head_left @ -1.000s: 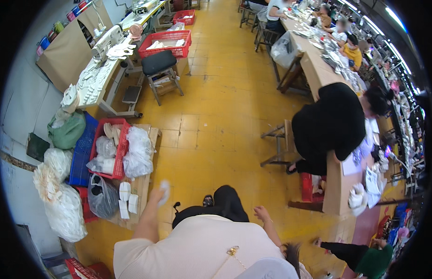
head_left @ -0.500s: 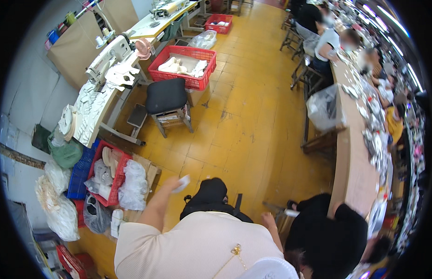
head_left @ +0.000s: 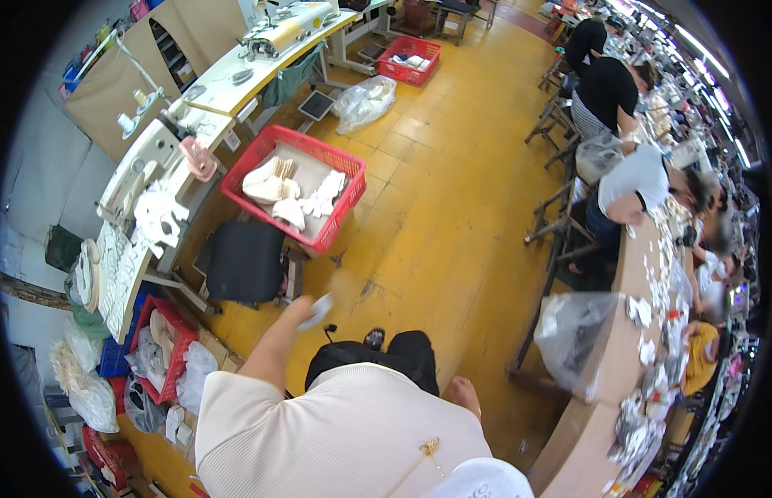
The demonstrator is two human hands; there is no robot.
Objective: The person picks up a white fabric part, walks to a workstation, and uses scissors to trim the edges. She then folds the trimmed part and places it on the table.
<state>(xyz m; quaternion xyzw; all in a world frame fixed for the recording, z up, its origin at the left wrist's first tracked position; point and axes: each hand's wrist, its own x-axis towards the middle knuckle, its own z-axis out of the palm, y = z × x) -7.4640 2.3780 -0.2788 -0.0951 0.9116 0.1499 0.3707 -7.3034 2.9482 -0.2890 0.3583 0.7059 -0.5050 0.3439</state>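
I am pinching a small pale piece (head_left: 320, 309), soft and flat, in my left hand (head_left: 300, 310), swinging it ahead of me above the yellow tiled floor (head_left: 436, 207). My right hand (head_left: 461, 393) is hanging loosely open, holding nothing. The light grip could let the piece slip. A black padded stool (head_left: 243, 261) and a red plastic mesh crate (head_left: 295, 197) of limp white pieces are standing just ahead.

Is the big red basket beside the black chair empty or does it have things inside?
Not empty: the red basket holds pale fabric pieces over part of its bottom.
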